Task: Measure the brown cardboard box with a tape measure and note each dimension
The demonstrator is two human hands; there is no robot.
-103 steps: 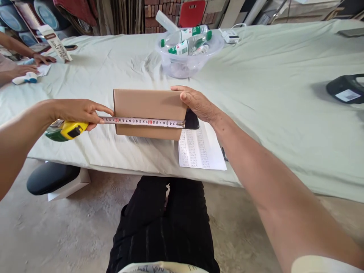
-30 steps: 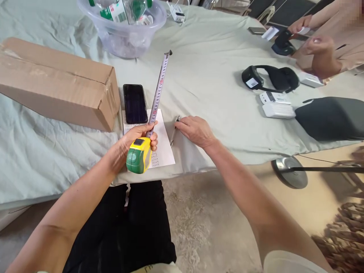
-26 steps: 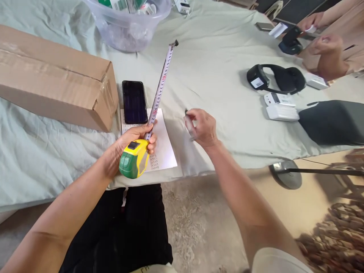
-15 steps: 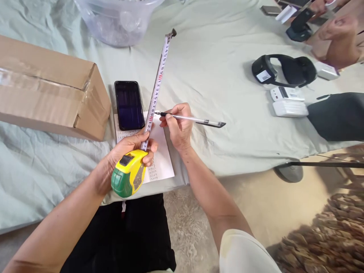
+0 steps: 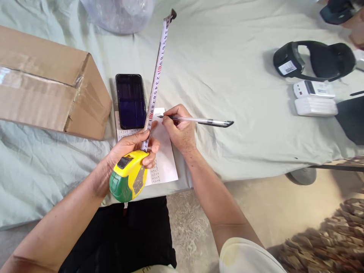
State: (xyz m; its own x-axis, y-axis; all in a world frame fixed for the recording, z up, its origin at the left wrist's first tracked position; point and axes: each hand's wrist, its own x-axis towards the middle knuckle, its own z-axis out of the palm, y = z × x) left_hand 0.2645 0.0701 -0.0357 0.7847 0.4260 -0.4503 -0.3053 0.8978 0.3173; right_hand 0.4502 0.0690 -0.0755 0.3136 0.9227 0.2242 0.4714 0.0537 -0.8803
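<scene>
My left hand (image 5: 133,146) is closed round the front of a yellow and green tape measure (image 5: 129,176). Its white blade is pulled out and slants up and away, with the dark end hook in the air or over the cloth; I cannot tell which. In my right hand (image 5: 180,129) is a clear pen (image 5: 210,121) with a black tip, pinched between thumb and fingers. The tip rests at or just above a white sheet of paper (image 5: 167,163) bearing handwritten numbers. A dark phone (image 5: 131,101) lies on the sheet's upper left part. My left hand and the blade hide some of the writing.
A taped cardboard box (image 5: 57,83) stands on the left of the cloth-covered table (image 5: 227,68). At the back is a clear plastic tub (image 5: 119,13). On the right lie a black headset (image 5: 313,60), white devices (image 5: 315,98) and a dark case (image 5: 352,119). Part of another person shows at the upper right.
My right hand has shifted slightly, and the pen tip is now at the paper's top, where writing shows. The view has shifted and moved closer. The left hand keeps its hold.
</scene>
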